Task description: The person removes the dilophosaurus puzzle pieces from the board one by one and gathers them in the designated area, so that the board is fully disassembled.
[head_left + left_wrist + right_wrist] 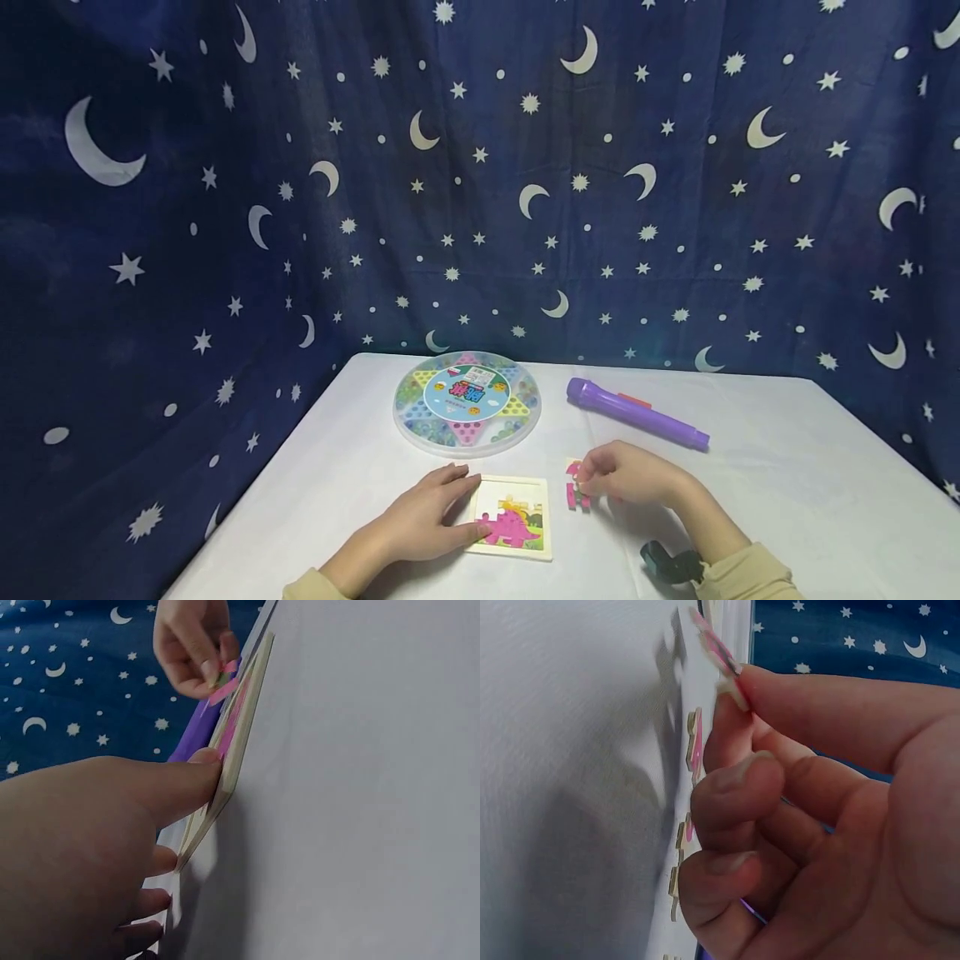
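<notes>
On my feed, the left hand (423, 518) lies relaxed, thumb pressing the near-left part of the dinosaur jigsaw tray (547, 521). To the tray's right, the right hand (630, 475) pinches 1 pink puzzle piece (718, 651) — thumb against index finger. Farther off: a Chinese checkers set (467, 404) (round) left, a purple wand (637, 415) right.

puzzle tray (547, 518): left hand (423, 518) at left edge | game box (467, 400): behind tray | microphone (637, 413): right of box
</notes>
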A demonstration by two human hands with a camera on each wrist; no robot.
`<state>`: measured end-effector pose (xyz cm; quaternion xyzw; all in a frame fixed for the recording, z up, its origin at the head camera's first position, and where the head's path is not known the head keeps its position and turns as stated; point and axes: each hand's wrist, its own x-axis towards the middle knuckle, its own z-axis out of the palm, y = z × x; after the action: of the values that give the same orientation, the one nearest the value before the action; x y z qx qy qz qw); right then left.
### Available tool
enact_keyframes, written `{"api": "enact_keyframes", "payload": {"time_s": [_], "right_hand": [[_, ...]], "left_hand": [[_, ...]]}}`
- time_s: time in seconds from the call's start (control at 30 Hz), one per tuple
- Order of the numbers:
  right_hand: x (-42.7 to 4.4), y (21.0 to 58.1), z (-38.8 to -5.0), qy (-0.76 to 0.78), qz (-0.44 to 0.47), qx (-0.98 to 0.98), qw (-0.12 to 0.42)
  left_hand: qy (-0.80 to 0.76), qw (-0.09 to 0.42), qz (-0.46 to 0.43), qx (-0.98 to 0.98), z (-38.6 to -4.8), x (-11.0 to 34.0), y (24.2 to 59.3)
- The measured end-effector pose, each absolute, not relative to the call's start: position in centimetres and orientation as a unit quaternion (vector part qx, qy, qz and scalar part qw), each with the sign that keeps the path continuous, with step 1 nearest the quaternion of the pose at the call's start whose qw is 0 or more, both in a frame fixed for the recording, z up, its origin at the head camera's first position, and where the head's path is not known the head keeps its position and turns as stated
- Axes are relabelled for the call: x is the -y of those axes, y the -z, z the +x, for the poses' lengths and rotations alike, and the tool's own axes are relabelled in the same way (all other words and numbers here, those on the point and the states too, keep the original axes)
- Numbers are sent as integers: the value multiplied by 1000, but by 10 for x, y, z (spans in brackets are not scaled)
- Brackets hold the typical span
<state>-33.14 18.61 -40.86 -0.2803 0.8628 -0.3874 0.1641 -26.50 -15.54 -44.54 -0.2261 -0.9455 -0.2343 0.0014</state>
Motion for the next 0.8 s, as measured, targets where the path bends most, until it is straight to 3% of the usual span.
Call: {"api": "enact_keyframes", "payload": {"time_s": [0.2,0.5,0.8], "right_hand": [[-187,410,-331,361,-292,-873,151],[-187,413,-334,320,-278,-901,90],[-185,414,-332,310,-271,-908,81]], "left_hand": [[247,23,-237,940,-267,162,449],[240,36,-243,939,-265,160,449],[237,55,-250,937,-263,154,452]]}}
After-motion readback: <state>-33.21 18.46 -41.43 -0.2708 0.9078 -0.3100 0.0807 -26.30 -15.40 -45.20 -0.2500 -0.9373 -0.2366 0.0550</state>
